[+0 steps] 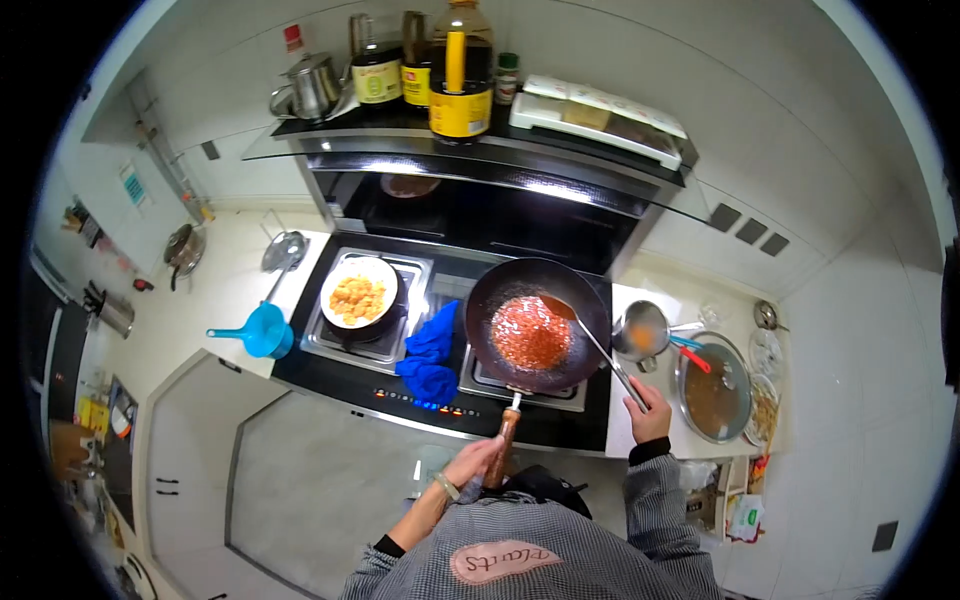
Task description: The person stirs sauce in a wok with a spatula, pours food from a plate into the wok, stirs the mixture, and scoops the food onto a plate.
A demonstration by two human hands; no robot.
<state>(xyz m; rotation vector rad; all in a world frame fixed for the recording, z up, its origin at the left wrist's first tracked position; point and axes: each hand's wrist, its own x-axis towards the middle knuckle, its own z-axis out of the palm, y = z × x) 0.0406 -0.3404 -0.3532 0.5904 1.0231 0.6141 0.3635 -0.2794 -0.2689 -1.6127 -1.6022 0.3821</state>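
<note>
A dark wok (530,325) sits on the right burner with red, glossy, chunky sauce (528,335) in its middle. My left hand (470,462) is closed on the wok's wooden handle (507,440), which points toward my body. In my right hand (650,415) is the metal handle of a cooking spatula (610,360). The spatula's head lies at the upper right of the sauce, partly coated in red, so its exact shape is hard to make out. On the left burner, a white bowl (359,293) holds yellow-orange cooked pieces resembling scrambled egg.
A crumpled blue cloth (430,355) lies between the burners. To the left stand a blue dipper (264,332) and a metal strainer (284,250). A small pot (642,333) and a large basin (714,390) stand at right. Bottles (462,75) line the shelf above.
</note>
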